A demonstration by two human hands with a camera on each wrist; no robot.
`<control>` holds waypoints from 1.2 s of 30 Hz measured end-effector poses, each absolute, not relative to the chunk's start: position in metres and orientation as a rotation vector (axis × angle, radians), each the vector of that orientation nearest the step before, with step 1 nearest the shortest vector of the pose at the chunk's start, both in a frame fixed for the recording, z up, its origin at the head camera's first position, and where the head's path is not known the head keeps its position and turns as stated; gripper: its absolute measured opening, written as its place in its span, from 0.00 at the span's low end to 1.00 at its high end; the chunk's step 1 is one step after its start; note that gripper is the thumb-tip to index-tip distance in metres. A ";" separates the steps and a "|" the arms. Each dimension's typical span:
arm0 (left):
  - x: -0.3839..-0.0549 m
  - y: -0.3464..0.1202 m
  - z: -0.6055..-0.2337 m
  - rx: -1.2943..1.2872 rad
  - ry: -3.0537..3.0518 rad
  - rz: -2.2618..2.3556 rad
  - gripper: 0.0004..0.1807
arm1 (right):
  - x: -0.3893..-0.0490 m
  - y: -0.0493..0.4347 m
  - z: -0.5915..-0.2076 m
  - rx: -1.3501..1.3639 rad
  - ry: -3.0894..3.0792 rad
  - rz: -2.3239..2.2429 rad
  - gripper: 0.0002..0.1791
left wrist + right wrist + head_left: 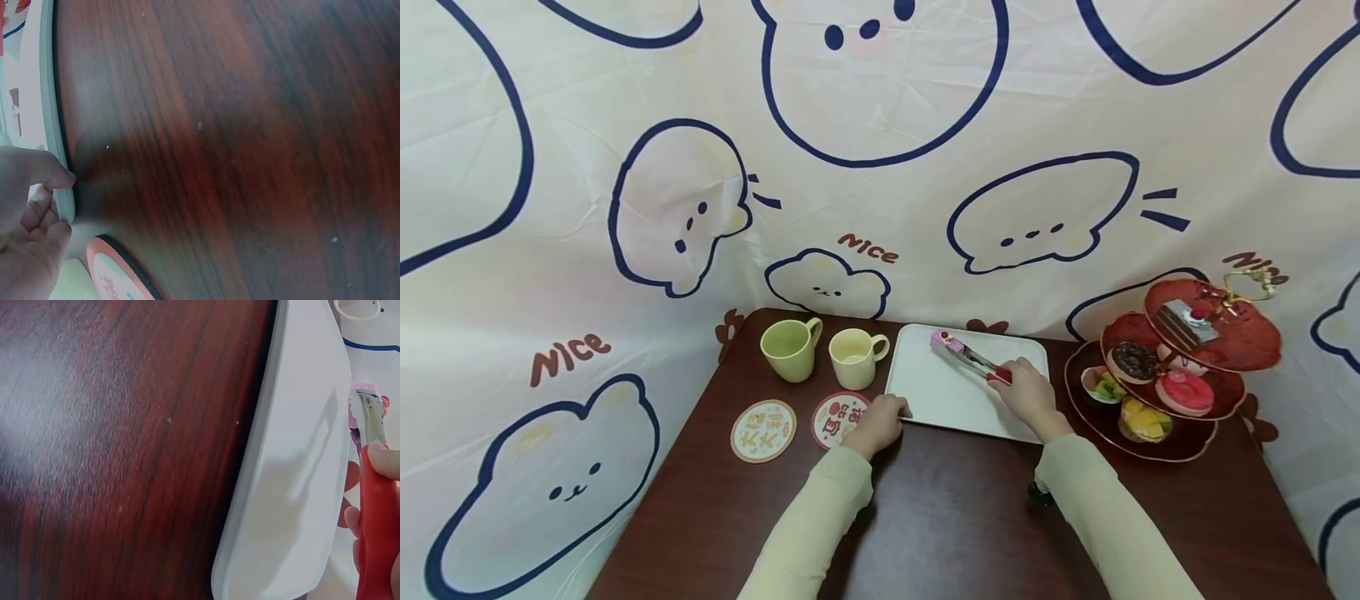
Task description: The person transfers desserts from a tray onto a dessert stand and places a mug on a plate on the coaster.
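Note:
A white rectangular tray (943,400) lies on the dark wooden table. At its front left corner my left hand (877,423) pinches the rim, thumb and fingers on either side in the left wrist view. My right hand (1028,392) grips red-handled tongs (377,519) above the tray. Between the tips of the tongs is a small pink-purple cake piece (950,342) with a red bit on top, over the tray's back left part. The tongs' shadow falls on the tray in the right wrist view.
Two mugs, one green (788,354) and one pale yellow (852,362), stand left of the tray. Before them lie a yellow coaster (763,431) and a red one (831,419). A three-tier red stand (1255,342) with several cakes and tarts stands right. A patterned cloth hangs behind.

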State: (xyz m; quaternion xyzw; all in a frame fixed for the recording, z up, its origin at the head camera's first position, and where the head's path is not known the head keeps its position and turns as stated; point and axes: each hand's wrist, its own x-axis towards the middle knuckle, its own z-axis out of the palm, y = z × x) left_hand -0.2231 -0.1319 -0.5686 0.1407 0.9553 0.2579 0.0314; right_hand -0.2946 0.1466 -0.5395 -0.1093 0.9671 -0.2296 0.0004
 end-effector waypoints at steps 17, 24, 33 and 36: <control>-0.224 -0.132 -0.570 0.429 2.937 0.829 0.13 | -0.276 0.172 -0.515 -0.475 3.146 -0.620 0.27; -0.223 -0.132 -0.571 0.445 2.935 0.825 0.13 | -0.262 0.183 -0.501 -0.526 3.197 -0.611 0.27; -0.224 -0.133 -0.573 0.452 2.933 0.829 0.13 | -0.248 0.198 -0.482 -0.558 3.231 -0.615 0.27; -0.225 -0.133 -0.572 0.461 2.934 0.829 0.13 | -0.245 0.203 -0.476 -0.559 3.241 -0.588 0.27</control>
